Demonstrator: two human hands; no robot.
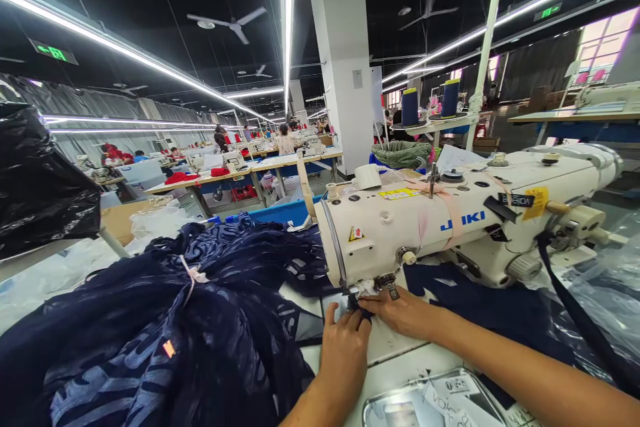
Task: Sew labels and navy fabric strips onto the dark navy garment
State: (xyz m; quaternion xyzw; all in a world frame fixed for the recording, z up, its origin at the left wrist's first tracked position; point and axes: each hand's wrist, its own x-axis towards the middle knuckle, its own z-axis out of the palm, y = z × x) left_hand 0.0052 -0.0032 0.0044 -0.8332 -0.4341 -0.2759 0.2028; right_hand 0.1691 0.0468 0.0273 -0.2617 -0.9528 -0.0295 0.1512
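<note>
A cream sewing machine (465, 220) stands on the white table (400, 363) in front of me. Under its needle foot (361, 292) lies the edge of a dark navy patterned fabric (200, 327). My left hand (345, 343) is closed in a pinch on that fabric edge just in front of the foot. My right hand (400, 312) lies beside it under the machine arm, fingers pressed together on the same fabric at the needle. The bulk of the navy fabric is heaped to the left of the machine.
A metal tray (435, 403) with paper labels lies at the table's near edge. A black strap (580, 320) hangs from the machine on the right. Two blue thread cones (430, 103) stand behind. Black plastic (40, 187) hangs at left; other workers sit at distant tables.
</note>
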